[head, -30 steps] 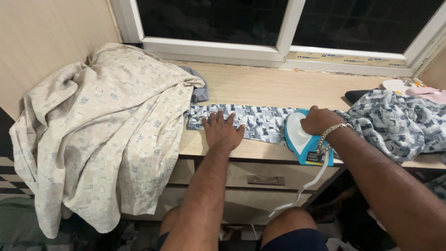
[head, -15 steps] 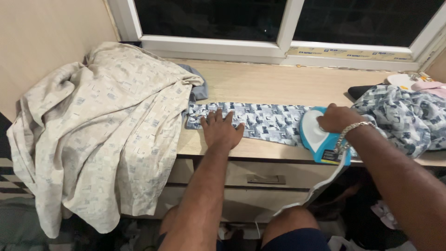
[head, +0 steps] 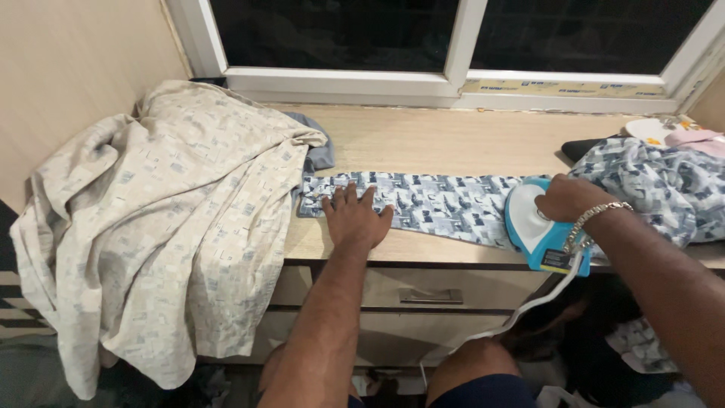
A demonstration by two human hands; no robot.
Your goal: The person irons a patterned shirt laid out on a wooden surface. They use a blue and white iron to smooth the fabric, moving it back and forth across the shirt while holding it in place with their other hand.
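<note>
A long strip of blue and grey patterned cloth [head: 442, 204] lies flat along the front of a light wooden counter [head: 445, 140]. My left hand [head: 353, 217] presses flat on the strip's left end, fingers spread. My right hand [head: 568, 198], with a metal bracelet on the wrist, grips the handle of a blue and white iron [head: 538, 227] resting on the strip's right end near the counter edge. The iron's white cord [head: 529, 306] hangs down past the drawers.
A beige patterned sheet [head: 162, 219] is heaped on the counter's left and drapes over the edge. More of the blue patterned cloth [head: 664, 185] is bunched at the right. Drawers with a metal handle [head: 430, 296] sit under the counter; a dark window [head: 453, 34] is behind.
The iron and my right hand have slid to the right along the strip, uncovering more flat cloth. My left hand has stayed pressed on the left end.
</note>
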